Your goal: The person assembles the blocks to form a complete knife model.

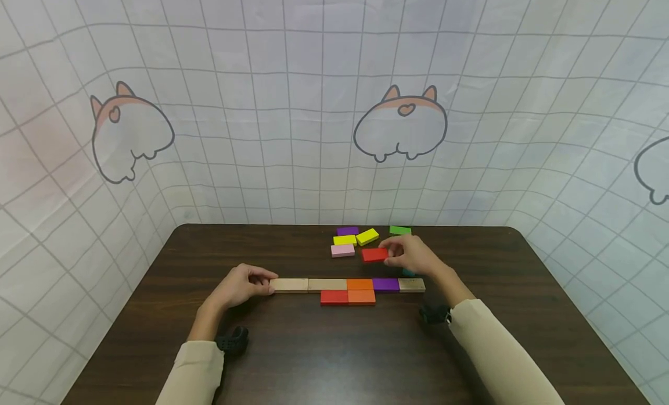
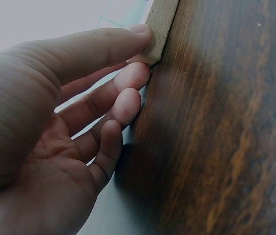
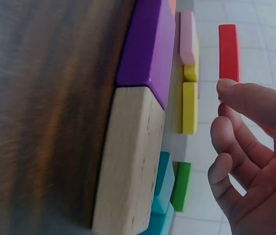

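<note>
My right hand [image 1: 415,255] pinches one end of a red block [image 1: 374,255] between thumb and fingers, behind the row. In the right wrist view this red block [image 3: 229,53] appears raised off the table. My left hand [image 1: 241,286] grips the left end of a plain wooden block [image 1: 290,285], the leftmost in the row. The left wrist view shows the thumb on that wooden block [image 2: 161,29], fingertips at its end. Rightward in the row lie another wooden block [image 1: 327,285], an orange block [image 1: 359,284], a purple block [image 1: 385,285] and a wooden block [image 1: 412,285].
In front of the row, a second red block [image 1: 334,298] touches another orange block [image 1: 361,298]. Behind lie a pink block [image 1: 342,251], two yellow blocks [image 1: 367,237], a purple block [image 1: 347,231] and a green block [image 1: 400,230]. Teal blocks [image 3: 163,181] are partly hidden by the right hand's arm.
</note>
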Available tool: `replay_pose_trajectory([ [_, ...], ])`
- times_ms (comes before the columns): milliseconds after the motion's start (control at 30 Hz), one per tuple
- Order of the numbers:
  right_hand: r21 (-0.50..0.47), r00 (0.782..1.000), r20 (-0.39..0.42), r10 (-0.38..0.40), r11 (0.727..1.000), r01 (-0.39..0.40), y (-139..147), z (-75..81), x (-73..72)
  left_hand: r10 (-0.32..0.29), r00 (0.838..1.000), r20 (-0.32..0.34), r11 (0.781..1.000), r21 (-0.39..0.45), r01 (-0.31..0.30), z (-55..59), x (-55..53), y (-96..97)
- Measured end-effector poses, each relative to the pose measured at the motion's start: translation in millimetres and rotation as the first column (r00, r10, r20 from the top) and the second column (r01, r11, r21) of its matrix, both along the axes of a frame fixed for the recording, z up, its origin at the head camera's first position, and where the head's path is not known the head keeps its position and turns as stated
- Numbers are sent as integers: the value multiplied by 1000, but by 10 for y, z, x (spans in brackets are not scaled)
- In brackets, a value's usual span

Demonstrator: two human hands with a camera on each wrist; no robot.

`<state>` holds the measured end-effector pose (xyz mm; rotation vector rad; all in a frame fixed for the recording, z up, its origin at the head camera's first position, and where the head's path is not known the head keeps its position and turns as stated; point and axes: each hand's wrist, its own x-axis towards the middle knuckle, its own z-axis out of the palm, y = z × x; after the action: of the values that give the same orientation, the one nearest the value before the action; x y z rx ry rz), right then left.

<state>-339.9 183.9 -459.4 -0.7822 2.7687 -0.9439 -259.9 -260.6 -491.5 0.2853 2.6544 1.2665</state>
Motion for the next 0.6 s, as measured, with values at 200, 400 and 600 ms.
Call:
replay_pose_trajectory([
  [200, -5, 1000, -18, -21, 1000, 20, 100, 23, 272, 7, 1000, -1, 1000, -7, -7, 3, 1, 6],
  [400, -1, 999, -29, -34, 999, 34, 224, -26, 524, 10, 1000, -5, 1000, -14, -10, 6, 3, 9],
  [600, 11, 999, -27, -27, 1000, 27, 348, -133, 705, 5, 1000, -5, 1000, -12, -5, -5, -3, 4],
])
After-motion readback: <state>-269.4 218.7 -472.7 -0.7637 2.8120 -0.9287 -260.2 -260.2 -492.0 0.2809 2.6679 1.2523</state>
